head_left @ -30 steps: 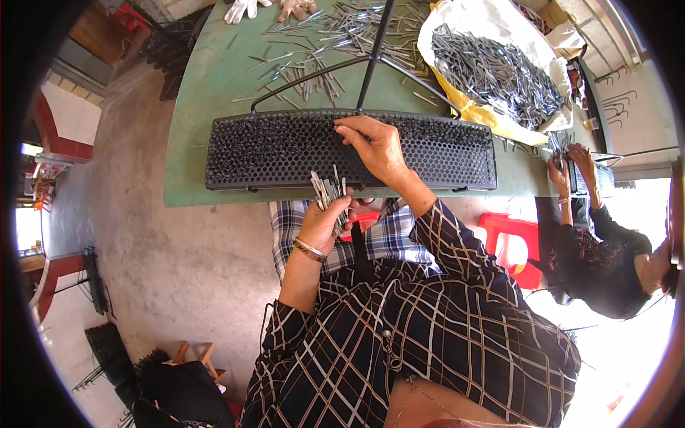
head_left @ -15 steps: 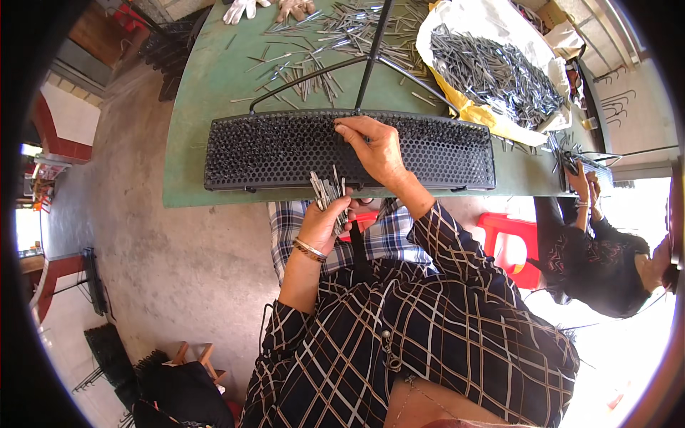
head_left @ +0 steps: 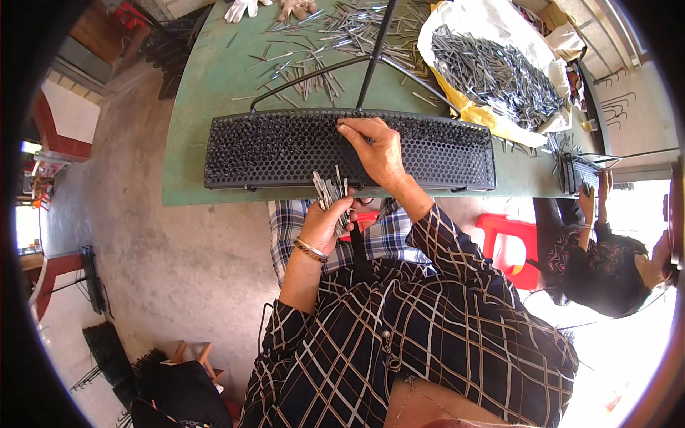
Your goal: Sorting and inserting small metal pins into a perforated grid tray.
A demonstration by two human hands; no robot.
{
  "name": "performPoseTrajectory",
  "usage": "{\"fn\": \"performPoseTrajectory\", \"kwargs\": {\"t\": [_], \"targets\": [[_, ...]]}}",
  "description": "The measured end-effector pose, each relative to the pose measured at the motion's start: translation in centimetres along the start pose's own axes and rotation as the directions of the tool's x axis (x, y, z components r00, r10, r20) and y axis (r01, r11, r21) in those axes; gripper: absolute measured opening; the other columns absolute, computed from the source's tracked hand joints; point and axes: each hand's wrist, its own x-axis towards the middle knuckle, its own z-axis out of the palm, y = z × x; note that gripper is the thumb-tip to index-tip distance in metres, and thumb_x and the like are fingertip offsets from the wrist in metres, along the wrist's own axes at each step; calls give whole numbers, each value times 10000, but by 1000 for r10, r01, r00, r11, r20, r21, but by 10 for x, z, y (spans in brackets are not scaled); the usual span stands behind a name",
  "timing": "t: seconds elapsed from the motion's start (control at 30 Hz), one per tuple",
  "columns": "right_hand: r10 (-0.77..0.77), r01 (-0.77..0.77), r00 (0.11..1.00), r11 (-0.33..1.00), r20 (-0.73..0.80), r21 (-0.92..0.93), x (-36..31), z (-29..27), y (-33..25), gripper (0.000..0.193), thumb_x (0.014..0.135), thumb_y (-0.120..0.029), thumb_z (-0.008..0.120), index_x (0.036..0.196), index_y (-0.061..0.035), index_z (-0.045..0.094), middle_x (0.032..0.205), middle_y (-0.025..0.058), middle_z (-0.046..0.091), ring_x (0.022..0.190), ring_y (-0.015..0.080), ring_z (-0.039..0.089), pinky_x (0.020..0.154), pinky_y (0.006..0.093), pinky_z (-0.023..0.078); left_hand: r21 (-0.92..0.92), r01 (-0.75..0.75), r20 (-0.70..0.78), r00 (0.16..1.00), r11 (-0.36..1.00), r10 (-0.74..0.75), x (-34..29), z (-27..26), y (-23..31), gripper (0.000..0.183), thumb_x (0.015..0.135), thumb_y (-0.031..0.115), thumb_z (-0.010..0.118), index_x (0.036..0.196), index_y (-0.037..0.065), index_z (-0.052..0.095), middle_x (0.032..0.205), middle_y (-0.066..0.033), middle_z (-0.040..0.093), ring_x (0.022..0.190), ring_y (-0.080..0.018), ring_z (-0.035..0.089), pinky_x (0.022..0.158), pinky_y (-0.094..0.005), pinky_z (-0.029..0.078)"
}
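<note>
One fistful of strips, one black rack

Seated at a green table, I wear a dark shirt crossed with pale lines, with plaid cloth showing past it below the table's edge. My left hand, bracelets at its wrist, is closed around the bundle of thin metal strips, their ends fanning up just in front of the rack's near edge. My right hand reaches over the rack, thumb and forefinger pinched together at its upper middle; whether a strip sits between them, I cannot tell.

The rack lies lengthwise before me, near the table's edge, its face pierced with rows of round holes. Dark stubs crowd the left part, while many holes toward the lower right show bare. From its far side, bent black rods meet in one long bar running away from me.

To my right stands a red stool; past it, a co-worker in dark clothes has hands at a second rack. Beyond my rack, loose strips lie scattered beside a white bag holding a big heap of them. White and brown gloves rest at the far left.
</note>
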Motion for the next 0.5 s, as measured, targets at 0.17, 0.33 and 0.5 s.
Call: {"fn": "performPoseTrajectory", "kwargs": {"t": [0.17,0.33,0.5], "targets": [[65,-62,997,994,-32,94,-4,6,0,149,810,-125,652,923,-35,689,880,104,680,792,246,614,739,332,474,-2,4,2,1000,1000,-4,1,-1,-2,215,854,161,599,1032,41,595,798,-24,639,675,-97,560,518,-223,434],[66,-64,998,994,-12,93,-5,5,3,154,811,-111,662,945,-41,692,886,87,686,818,185,608,761,304,471,5,10,-1,1000,1000,-10,1,0,-2,219,855,162,598,1040,44,598,801,-22,637,677,-93,561,517,-221,432],[-8,8,1000,1000,13,-14,-7,6,1,144,791,-104,668,914,-33,692,848,85,678,793,219,599,778,329,438,-13,6,4,1000,1000,-6,1,0,-1,214,856,150,597,1041,42,598,815,-31,639,675,-94,563,514,-221,434]]}}
